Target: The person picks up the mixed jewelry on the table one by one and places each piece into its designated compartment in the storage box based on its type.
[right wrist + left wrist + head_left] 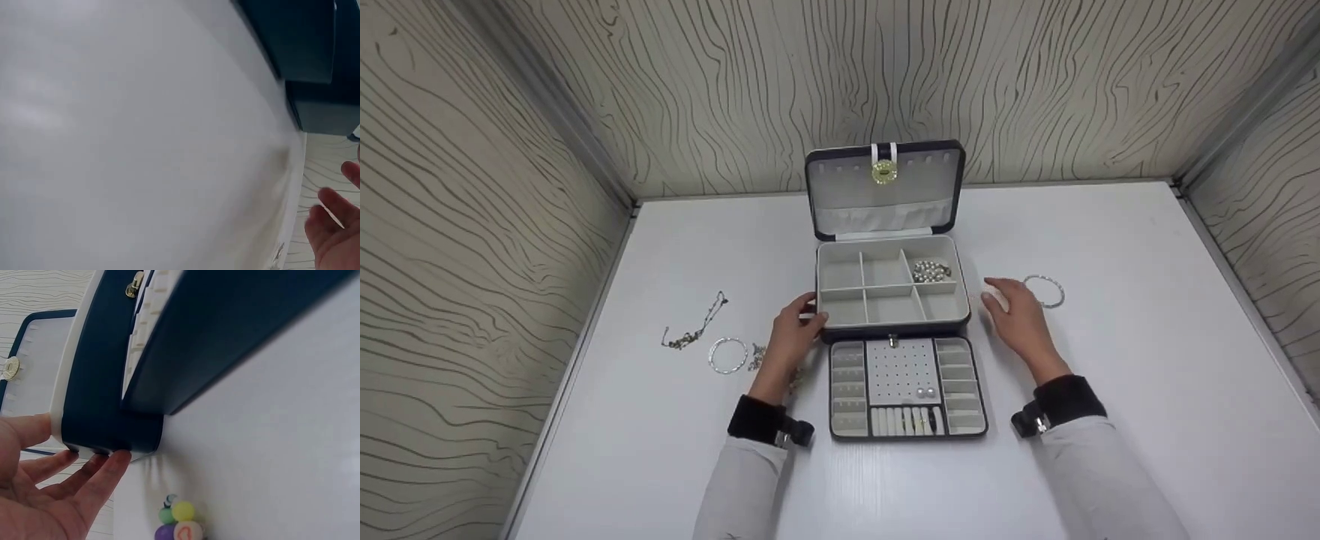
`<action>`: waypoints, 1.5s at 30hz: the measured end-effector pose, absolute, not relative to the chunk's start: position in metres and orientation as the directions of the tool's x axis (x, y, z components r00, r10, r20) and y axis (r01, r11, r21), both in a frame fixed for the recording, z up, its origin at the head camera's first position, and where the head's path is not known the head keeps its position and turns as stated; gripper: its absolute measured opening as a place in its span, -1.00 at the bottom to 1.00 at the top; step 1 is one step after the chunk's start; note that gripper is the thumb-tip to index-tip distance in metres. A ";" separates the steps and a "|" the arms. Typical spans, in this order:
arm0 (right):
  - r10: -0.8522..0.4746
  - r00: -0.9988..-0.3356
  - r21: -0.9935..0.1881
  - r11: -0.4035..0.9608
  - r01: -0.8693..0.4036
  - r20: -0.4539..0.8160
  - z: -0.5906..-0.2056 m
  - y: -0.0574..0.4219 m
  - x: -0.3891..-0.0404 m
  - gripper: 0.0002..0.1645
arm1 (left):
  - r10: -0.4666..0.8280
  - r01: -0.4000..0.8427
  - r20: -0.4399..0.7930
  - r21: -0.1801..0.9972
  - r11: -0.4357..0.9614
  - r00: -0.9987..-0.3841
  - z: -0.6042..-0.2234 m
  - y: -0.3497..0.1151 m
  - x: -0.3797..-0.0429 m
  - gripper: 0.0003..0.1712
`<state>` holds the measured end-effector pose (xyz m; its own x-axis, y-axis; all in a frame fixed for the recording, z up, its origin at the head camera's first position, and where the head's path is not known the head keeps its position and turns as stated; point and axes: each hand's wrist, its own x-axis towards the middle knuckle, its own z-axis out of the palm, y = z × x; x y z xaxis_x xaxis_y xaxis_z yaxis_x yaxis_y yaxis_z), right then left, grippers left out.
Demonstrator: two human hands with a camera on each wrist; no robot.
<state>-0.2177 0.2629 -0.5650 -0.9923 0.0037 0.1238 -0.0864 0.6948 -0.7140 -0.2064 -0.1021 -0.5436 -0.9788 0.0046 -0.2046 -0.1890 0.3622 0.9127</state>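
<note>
Mind the tray (901, 371), which lies toward the front edge of the counter (1147, 337). Your left hand (795, 331) grips the left front corner of the box (894, 331); hold it gently. Your right hand (1020, 319) holds nothing, fingers apart, near the right side; if you press there, press softly. The box sits mid-counter; don't bump its lid (883, 201), up toward the back edge.

Looked like a small partitioned booth (472, 262), walled on three sides by wood-grain-patterned panels (780, 82) with grey corner posts (552, 105) around a white worktop (1147, 300).
</note>
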 end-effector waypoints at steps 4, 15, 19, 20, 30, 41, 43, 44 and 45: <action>0.051 -0.995 -0.571 0.821 -0.009 0.089 -0.567 0.283 -0.223 -0.39 | 0.002 -0.182 -0.196 0.912 0.367 -0.981 -0.545 -0.102 -0.207 -0.41; 0.030 -0.986 -0.359 0.929 0.088 -0.164 -0.558 0.312 -0.227 -0.22 | 0.012 -0.172 -0.189 0.920 0.353 -0.982 -0.545 -0.102 -0.208 -0.42; -0.005 -0.987 -0.332 0.942 0.049 -0.160 -0.554 0.312 -0.225 -0.31 | 0.014 -0.167 -0.184 0.921 0.353 -0.983 -0.545 -0.102 -0.208 -0.42; -0.007 -0.988 -0.329 0.943 0.044 -0.152 -0.553 0.312 -0.224 -0.34 | 0.013 -0.166 -0.183 0.921 0.352 -0.983 -0.545 -0.102 -0.208 -0.42; 0.013 -0.995 -0.326 0.944 0.044 -0.098 -0.550 0.309 -0.219 -0.47 | 0.009 -0.176 -0.192 0.918 0.356 -0.981 -0.545 -0.102 -0.207 -0.41; -0.016 -0.992 -0.409 0.912 0.036 -0.123 -0.550 0.315 -0.222 -0.43 | 0.012 -0.180 -0.197 0.917 0.355 -0.980 -0.544 -0.103 -0.208 -0.42; -0.023 -0.989 -0.415 0.909 0.040 -0.145 -0.549 0.316 -0.223 -0.39 | 0.012 -0.180 -0.197 0.919 0.352 -0.980 -0.544 -0.103 -0.209 -0.42; -0.025 -0.987 -0.418 0.908 0.044 -0.160 -0.549 0.316 -0.222 -0.36 | 0.013 -0.181 -0.198 0.919 0.351 -0.980 -0.544 -0.103 -0.209 -0.42; -0.029 -0.984 -0.418 0.907 0.047 -0.175 -0.548 0.315 -0.222 -0.33 | 0.012 -0.182 -0.199 0.919 0.349 -0.980 -0.544 -0.102 -0.209 -0.42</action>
<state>-0.2223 0.3152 -0.5480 -0.9842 -0.0289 -0.1746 0.0475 0.9073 -0.4179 -0.2090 -0.1023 -0.5443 -0.9799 0.0123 -0.1990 -0.1822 0.3494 0.9191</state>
